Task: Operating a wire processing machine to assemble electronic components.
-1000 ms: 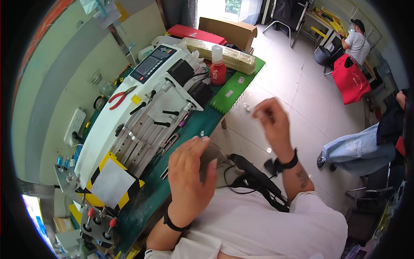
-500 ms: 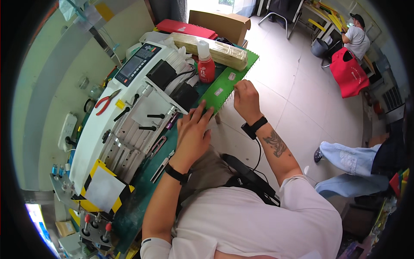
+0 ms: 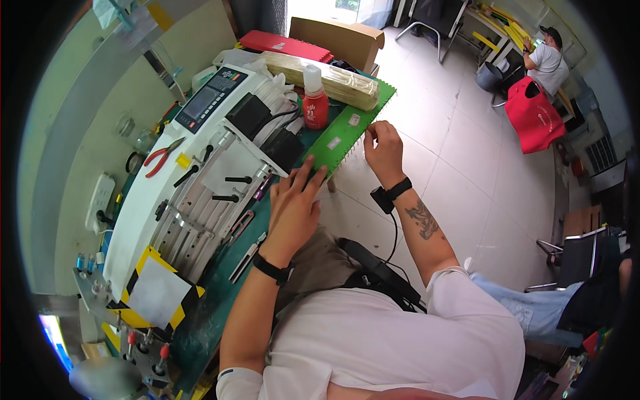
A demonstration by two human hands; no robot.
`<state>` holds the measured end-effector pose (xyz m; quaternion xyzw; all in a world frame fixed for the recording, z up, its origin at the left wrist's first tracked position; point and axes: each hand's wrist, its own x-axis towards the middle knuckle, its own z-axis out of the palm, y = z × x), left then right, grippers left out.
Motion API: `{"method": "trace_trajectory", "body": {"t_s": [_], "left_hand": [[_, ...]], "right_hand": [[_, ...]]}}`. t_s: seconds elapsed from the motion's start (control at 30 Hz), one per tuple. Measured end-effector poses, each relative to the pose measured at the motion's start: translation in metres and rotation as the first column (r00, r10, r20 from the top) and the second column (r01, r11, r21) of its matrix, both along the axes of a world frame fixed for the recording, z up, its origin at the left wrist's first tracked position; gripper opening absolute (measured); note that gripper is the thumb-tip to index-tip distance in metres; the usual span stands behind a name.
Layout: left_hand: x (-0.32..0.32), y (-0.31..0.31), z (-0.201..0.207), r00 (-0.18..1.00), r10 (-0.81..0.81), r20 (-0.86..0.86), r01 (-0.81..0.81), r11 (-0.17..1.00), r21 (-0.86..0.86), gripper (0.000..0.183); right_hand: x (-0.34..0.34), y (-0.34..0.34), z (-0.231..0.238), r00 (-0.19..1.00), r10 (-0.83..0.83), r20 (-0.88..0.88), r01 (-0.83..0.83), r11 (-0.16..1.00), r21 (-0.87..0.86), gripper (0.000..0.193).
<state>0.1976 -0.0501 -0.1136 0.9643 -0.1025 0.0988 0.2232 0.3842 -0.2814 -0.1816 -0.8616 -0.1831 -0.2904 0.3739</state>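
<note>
Within 1 second both hands have come to the flat green spiky-edged sheet (image 3: 345, 133), now within reach: the left hand's (image 3: 292, 208) spread fingers seem to touch its near corner; the right hand's (image 3: 385, 150) curled fingers are just beside its edge, any pinch unclear.

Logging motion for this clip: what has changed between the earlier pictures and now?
The left hand and right hand moved forward to the green board, the left at its near end, the right by its edge; whether the right holds anything is unclear. The person in jeans shifted lower in view. The bottle and pliers stayed put.
</note>
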Motion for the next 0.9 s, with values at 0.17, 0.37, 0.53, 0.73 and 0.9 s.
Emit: {"method": "trace_trajectory", "body": {"t_s": [0.17, 0.37, 0.53, 0.73, 0.9], "left_hand": [[0.001, 0.001, -0.002, 1.000, 0.000, 0.019, 0.000, 1.000, 0.002, 0.081], [0.000, 0.001, 0.009, 1.000, 0.013, 0.005, -0.013, 1.000, -0.011, 0.086], [0.001, 0.000, -0.009, 0.998, 0.025, 0.057, -0.022, 0.999, -0.039, 0.086], [-0.018, 0.009, -0.018, 0.990, 0.046, 0.136, -0.017, 0.978, -0.207, 0.077], [-0.089, 0.022, 0.019, 0.971, -0.108, 0.213, 0.202, 0.847, -0.491, 0.050]], "right_hand": [[0.005, 0.002, -0.016, 1.000, -0.008, -0.004, 0.008, 0.999, 0.031, 0.005], [0.013, 0.007, -0.018, 0.998, -0.045, 0.040, 0.044, 0.999, 0.017, 0.010], [0.013, -0.004, -0.012, 0.993, -0.088, 0.078, 0.085, 0.995, 0.044, 0.007], [0.036, -0.058, -0.037, 0.974, 0.174, -0.146, -0.059, 0.816, 0.576, 0.013], [0.023, -0.247, -0.101, 0.717, 0.333, -0.613, 0.254, 0.694, 0.674, 0.030]]}}
